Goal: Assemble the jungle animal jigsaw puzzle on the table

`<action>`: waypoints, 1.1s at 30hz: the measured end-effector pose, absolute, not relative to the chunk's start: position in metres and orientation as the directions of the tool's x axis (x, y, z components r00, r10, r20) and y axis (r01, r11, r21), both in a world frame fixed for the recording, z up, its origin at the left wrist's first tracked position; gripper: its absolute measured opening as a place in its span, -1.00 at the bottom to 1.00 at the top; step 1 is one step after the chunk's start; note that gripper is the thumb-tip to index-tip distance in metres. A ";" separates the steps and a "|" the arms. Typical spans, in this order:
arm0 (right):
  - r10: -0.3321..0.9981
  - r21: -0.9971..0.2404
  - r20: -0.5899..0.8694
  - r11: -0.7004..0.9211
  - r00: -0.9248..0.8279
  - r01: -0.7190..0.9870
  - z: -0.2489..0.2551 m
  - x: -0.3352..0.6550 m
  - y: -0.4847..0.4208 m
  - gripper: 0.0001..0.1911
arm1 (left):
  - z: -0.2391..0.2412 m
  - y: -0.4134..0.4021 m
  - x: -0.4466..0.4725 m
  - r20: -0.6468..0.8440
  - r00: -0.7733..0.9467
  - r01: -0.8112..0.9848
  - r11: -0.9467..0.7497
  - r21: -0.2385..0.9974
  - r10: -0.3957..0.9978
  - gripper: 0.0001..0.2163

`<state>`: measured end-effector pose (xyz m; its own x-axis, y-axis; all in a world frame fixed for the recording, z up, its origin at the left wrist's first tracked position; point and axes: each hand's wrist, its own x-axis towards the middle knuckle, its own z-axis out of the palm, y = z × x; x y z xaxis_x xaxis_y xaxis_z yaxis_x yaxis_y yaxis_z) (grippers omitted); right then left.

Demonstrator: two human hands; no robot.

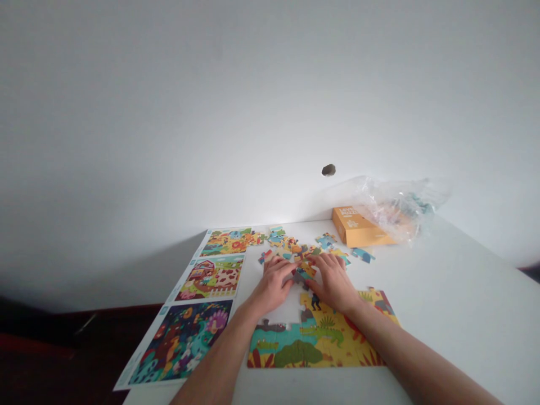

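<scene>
A partly joined jigsaw puzzle (299,351) lies on the white table, showing a crocodile, a bush and yellow ground. Just beyond its open upper-left part, my left hand (276,281) and my right hand (335,284) meet over a small colourful puzzle piece (304,271). Fingers and thumbs of both hands close on its two sides. My right hand and forearm cover part of the joined puzzle. Loose puzzle pieces (276,233) are scattered past my fingertips, some partly hidden by them.
To the left lies a reference sheet (169,306) with three pictures, reaching the table's left edge. An orange puzzle box (358,233) stands at the back right, a clear plastic bag (399,208) on top. A white wall (253,112) with a hole (328,170) rises behind.
</scene>
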<state>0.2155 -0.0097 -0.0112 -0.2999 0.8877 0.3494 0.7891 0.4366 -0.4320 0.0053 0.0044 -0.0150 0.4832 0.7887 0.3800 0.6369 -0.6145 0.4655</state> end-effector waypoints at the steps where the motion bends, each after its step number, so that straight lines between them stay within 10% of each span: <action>1: 0.891 -0.427 0.349 0.427 -0.291 0.797 -0.011 0.216 -0.010 -0.48 | -0.015 0.004 0.005 0.389 0.482 0.621 -0.620 0.480 0.785 -0.52; 10: 0.868 -0.515 0.419 0.470 -0.268 0.716 -0.008 0.215 -0.011 -0.62 | -0.012 0.000 0.009 0.395 0.454 0.548 -0.600 0.582 0.798 -0.53; 16: 0.839 -0.546 0.428 0.536 -0.336 0.643 -0.007 0.212 -0.015 -0.32 | -0.008 -0.001 0.013 0.367 0.329 0.431 -0.484 0.762 0.870 -0.71; 33: 0.840 -0.658 0.463 0.539 -0.282 0.526 -0.006 0.211 -0.013 -0.80 | -0.014 -0.001 0.012 0.296 0.377 0.381 -0.438 0.814 0.878 -0.79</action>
